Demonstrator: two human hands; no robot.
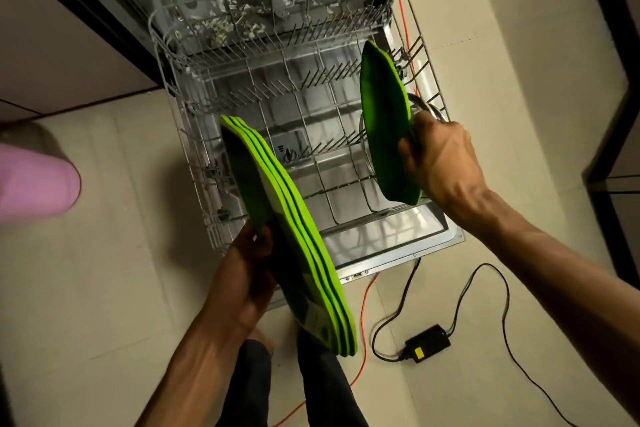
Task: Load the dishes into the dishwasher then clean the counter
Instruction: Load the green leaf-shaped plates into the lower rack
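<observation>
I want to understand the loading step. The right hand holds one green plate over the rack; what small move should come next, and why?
Probably lower the single green plate in the right hand on edge between the tines of the lower rack. It is already upright over the rack's right side, while the left hand holds the stack of green plates waiting.

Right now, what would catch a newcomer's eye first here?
The bright green plates: a stack held on edge in the left hand, and a single plate in the right hand, over the pulled-out dishwasher rack. A black adapter lies on the floor at lower right.
</observation>
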